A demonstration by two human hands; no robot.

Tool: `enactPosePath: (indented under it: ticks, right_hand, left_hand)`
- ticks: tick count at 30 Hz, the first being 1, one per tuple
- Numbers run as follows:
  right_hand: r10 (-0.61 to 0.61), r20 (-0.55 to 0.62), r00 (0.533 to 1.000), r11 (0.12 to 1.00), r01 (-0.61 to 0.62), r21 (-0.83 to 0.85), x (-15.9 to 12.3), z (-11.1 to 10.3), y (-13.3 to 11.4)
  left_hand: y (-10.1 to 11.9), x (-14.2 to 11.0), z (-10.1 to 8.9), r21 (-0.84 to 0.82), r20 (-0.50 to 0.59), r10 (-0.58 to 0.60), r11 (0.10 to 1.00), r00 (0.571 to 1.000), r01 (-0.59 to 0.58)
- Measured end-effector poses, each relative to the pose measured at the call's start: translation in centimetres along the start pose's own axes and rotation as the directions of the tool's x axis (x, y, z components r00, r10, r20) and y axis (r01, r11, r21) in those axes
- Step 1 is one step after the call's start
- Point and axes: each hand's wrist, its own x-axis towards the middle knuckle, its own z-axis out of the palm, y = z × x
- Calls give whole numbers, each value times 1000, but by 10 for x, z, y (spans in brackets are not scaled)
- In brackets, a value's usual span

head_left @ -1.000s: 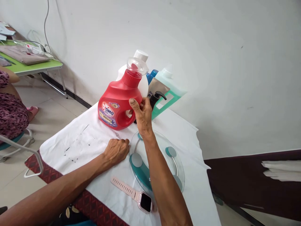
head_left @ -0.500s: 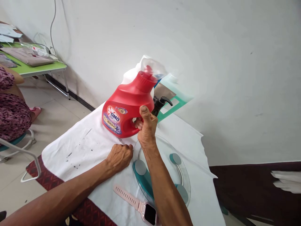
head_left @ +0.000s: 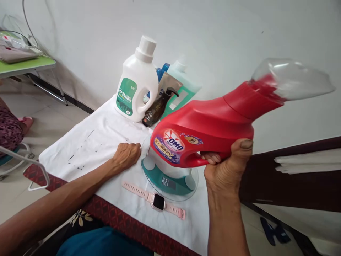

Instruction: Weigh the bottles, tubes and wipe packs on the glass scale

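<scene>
A red OMO laundry detergent bottle (head_left: 197, 124) is gripped through its handle by my right hand (head_left: 226, 160). It tilts to the right, with a clear cap (head_left: 293, 78) on its mouth, and hangs above the glass scale (head_left: 166, 183). Digits show on the scale's display. My left hand (head_left: 126, 155) rests curled on the white cloth, close to the scale's left rim; what its fingers hold, if anything, is hidden. A pink smartwatch (head_left: 158, 202) lies face up in front of the scale.
Behind stand a white detergent bottle (head_left: 138, 81), a dark pump bottle (head_left: 157, 108), a grey-brown pouch (head_left: 170, 82) and a green bottle (head_left: 183, 96) near the wall. At left are a green table (head_left: 29, 65) and a seated person's patterned clothing (head_left: 9, 128).
My right hand has carried the red bottle rightward and closer, tilting it further. The white bottle behind is now uncovered. My view has turned right; my left hand stays by the scale.
</scene>
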Motion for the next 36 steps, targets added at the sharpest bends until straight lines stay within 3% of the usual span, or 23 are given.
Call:
enactPosePath:
  ticks: [5,8,17,21,24,28,31,36]
  right_hand:
    - [55,-150,987,996,-65,-60,-5,-32,19]
    - [75,-176,982,994,-88,-68,-4,-44,29]
    - [84,-84,993,996,-87,-34,2,-58,41]
    - [-2,-67,998,996,-4,-93,4,-80,51]
    - [18,-191,981,987,-48,-155,1,-110,72]
    - [159,-420,894,951,-253,-179,-4,-140,110]
    - [198,-458,866,940,-300,-161,-7,-148,138]
    - [134,-453,881,950,-244,-194,-13,-152,164]
  left_hand:
    - [2,0,-2,14,5,-9,1000,1000,9]
    - [2,1,-2,22,5,-17,1000,1000,17]
    - [0,4,2,50,-1,-16,999,1000,16]
    - [0,4,2,52,-2,-29,998,1000,29]
    - [0,3,2,59,-10,-23,998,1000,24]
    - [0,1,1,88,-15,-20,996,1000,21]
    - [0,0,1,97,-34,-30,995,999,33]
    - [4,-2,-4,54,-46,-80,995,996,83]
